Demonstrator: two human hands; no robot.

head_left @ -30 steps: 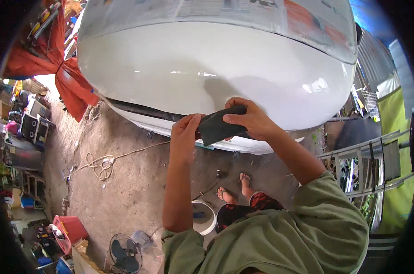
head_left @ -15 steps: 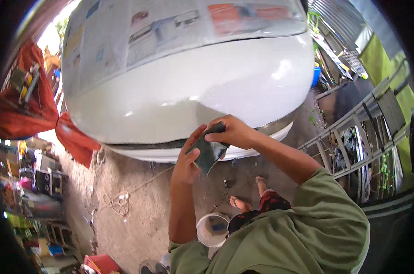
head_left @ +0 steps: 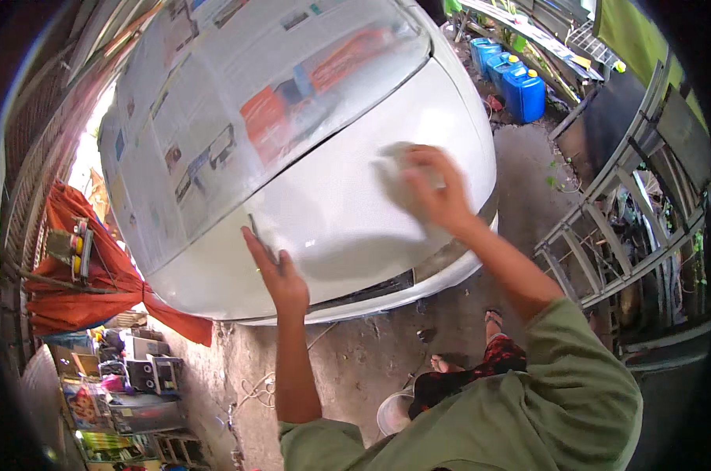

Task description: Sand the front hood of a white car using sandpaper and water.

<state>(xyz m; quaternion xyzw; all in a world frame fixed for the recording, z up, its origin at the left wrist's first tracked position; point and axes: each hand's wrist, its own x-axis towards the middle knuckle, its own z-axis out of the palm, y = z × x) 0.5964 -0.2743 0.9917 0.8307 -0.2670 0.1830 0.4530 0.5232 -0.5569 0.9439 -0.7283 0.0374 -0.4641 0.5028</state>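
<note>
A white car hood point(head_left: 348, 141) fills the middle, with paper sheeting point(head_left: 183, 110) over the part beyond a dark seam. My right hand point(head_left: 438, 188), smeared by motion, is on the hood's right side, fingers curled over a pale grey-green, blurred thing point(head_left: 395, 165) that I cannot make out. My left hand point(head_left: 277, 275) is lower left on the hood, fingers stretched out, with a thin dark strip beside them, either an edge or shadow. My sandalled feet and a white bucket point(head_left: 391, 412) are below the front bumper point(head_left: 355, 310).
An orange tarp point(head_left: 81, 302) hangs at left above piled household items point(head_left: 120, 392). Blue jerrycans point(head_left: 524, 98) stand back right. A metal ladder frame point(head_left: 622, 228) leans along the right side. A coiled rope point(head_left: 257, 388) lies on the concrete floor point(head_left: 214, 361).
My hands have parted from around the dark sheet: the right moved up and right across the hood, the left moved left. The view has turned, bringing the jerrycans fully into sight.
</note>
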